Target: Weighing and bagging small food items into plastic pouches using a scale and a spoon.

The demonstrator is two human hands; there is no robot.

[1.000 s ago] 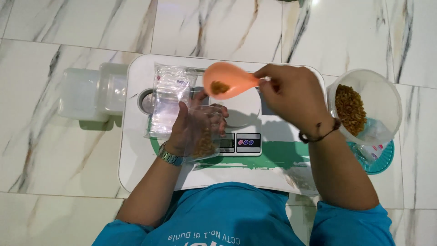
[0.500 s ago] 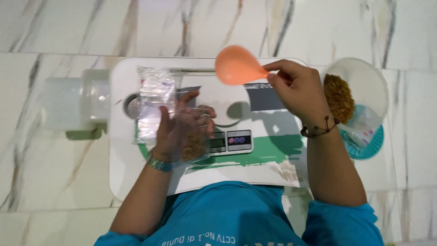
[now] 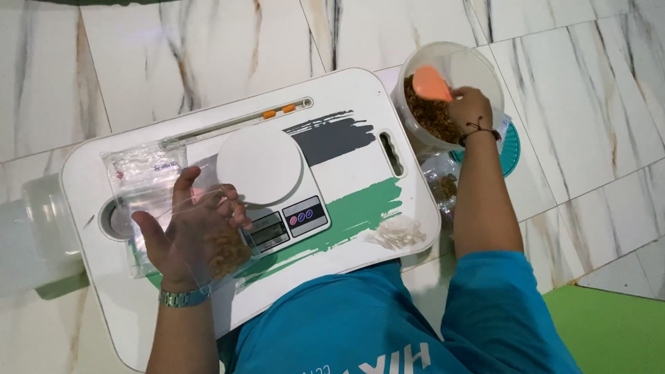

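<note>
White lap tray [image 3: 346, 104] with grey and green brush-stroke print, resting over marble floor tiles [image 3: 173, 62]. On it, a white digital kitchen scale [image 3: 267, 176] with round platform, bare on top. Left hand [image 3: 197, 232] beside the scale, fingers curled around a clear plastic zip bag [image 3: 208, 242] with brown crumbly filling at its bottom, bag mouth open toward the scale. A stack of empty clear bags [image 3: 142, 166] just behind that hand. Right hand [image 3: 471, 107] off the tray's right edge, closed on an orange plastic scoop [image 3: 431, 83], scoop bowl down inside the clear round tub [image 3: 478, 66] of brown crumbs. Teal lid [image 3: 511, 149] under the tub; forearm partly covering another filled bag [image 3: 443, 183] beside the tray. Compared with half a second earlier: scoop gone from above the scale over to the tub; left hand much as before.
</note>
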